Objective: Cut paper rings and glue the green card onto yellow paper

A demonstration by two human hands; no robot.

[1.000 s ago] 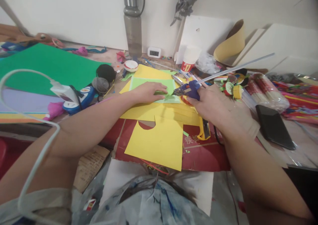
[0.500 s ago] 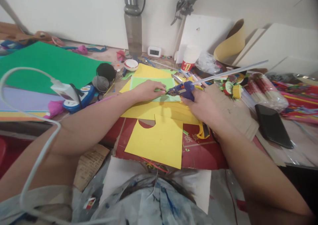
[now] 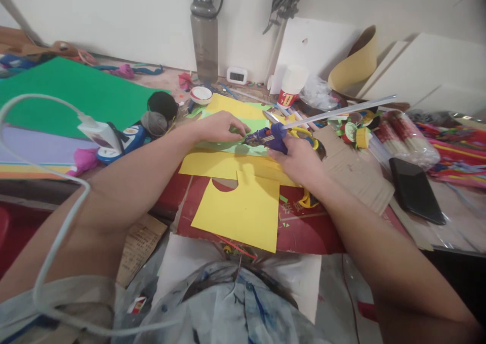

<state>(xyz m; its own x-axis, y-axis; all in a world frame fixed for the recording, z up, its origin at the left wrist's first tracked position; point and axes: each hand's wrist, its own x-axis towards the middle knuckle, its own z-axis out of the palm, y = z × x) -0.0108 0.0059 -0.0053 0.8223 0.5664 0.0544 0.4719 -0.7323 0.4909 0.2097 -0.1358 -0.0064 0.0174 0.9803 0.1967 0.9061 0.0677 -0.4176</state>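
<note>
My right hand (image 3: 298, 156) grips a blue hot glue gun (image 3: 271, 139), with a long clear glue stick (image 3: 341, 112) running out of its back. The gun's nozzle points left, low over a light green sheet of paper (image 3: 256, 149). Beside the nozzle, my left hand (image 3: 222, 127) is bent with thumb and forefinger close together at the green paper; the exact hold is partly hidden. Yellow paper (image 3: 208, 164) lies under the green sheet. Nearer to me is a yellow piece with a round notch (image 3: 243, 212), on a red board (image 3: 315, 232).
Scissors with yellow handles (image 3: 304, 135) and a yellow cutter (image 3: 308, 199) lie by my right hand. A water bottle (image 3: 205, 42), small clock (image 3: 237, 75) and paper cup (image 3: 290, 88) stand behind. A phone (image 3: 416, 189) lies right; a white cable (image 3: 56, 253) crosses my left arm.
Both hands and the glue gun have shifted a little to the left. My left hand's fingers have risen slightly and curve more, with a gap showing behind the fingertips.
</note>
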